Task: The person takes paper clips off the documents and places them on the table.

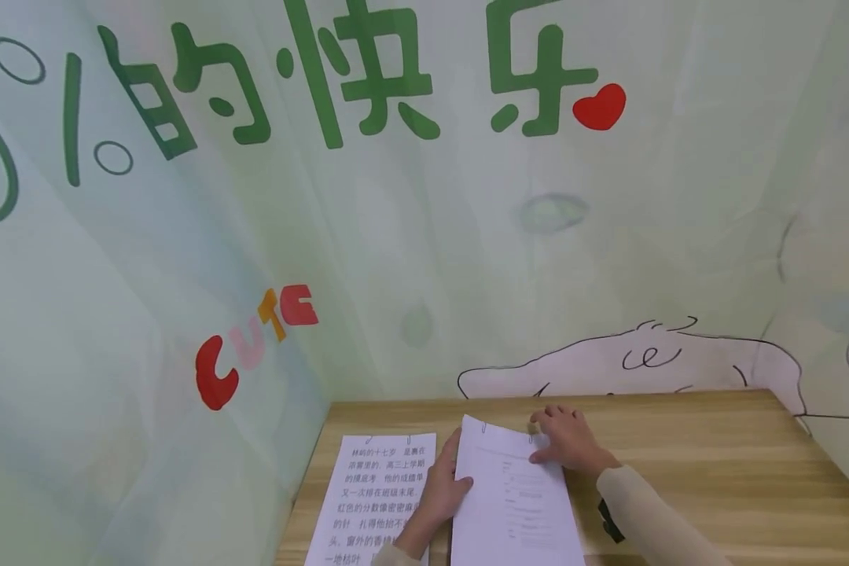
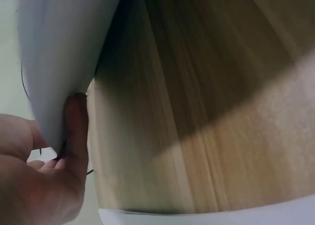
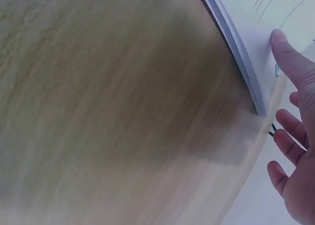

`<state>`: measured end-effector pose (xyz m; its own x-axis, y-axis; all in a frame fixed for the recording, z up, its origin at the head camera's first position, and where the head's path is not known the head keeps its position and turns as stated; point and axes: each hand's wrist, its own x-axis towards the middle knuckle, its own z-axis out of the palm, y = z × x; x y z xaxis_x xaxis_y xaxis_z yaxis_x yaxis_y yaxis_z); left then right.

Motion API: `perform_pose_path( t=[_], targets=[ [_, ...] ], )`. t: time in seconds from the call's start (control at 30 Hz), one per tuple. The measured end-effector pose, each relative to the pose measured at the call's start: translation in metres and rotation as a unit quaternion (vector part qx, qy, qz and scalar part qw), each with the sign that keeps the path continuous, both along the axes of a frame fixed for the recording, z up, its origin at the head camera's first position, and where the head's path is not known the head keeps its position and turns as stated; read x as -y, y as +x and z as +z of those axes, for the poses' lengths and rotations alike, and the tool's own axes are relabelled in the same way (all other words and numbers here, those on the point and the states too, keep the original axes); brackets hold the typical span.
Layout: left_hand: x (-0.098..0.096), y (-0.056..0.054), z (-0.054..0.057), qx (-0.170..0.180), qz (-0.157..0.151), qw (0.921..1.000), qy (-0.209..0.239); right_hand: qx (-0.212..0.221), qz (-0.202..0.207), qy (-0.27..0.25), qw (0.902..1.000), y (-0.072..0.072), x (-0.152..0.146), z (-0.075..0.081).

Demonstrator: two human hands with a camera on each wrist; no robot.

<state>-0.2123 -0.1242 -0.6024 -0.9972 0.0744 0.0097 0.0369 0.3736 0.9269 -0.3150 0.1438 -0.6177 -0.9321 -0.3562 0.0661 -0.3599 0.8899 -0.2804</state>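
In the head view, a stack of white printed sheets (image 1: 495, 503) with paper clips at its top edge is raised above the table on its left side. My left hand (image 1: 442, 487) grips that left edge, thumb on top; the left wrist view shows its fingers (image 2: 76, 126) curled beneath the paper. At the upper right corner is my right hand (image 1: 569, 444). Its thumb (image 3: 283, 43) reaches over the top sheet beside a paper clip (image 3: 277, 70), while the other fingers lie loosely bent beyond the corner, apart from the paper.
Left of the stack lies another clipped set of sheets (image 1: 371, 487) with large Chinese print, partly covered by my left forearm. The wooden table (image 1: 700, 464) extends to the right. A printed curtain (image 1: 424, 236) hangs behind the table's far edge and along the left.
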Motion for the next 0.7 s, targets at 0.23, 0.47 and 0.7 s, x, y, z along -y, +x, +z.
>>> perform_pose_path(
  t=[0.23, 0.47, 0.7],
  targets=[
    [0.006, 0.015, -0.006, -0.023, 0.023, 0.9968, 0.073, 0.001, 0.001, -0.047, 0.9989, 0.008, -0.001, 0.006],
    [0.016, 0.015, 0.002, -0.044, 0.044, 0.9932, 0.099, 0.023, -0.003, -0.136, 0.9905, 0.003, 0.002, 0.028],
    [0.009, 0.010, 0.013, -0.040, 0.031, 0.9919, 0.116, 0.077, -0.004, -0.231, 0.9698, -0.006, -0.010, 0.048]
  ],
)
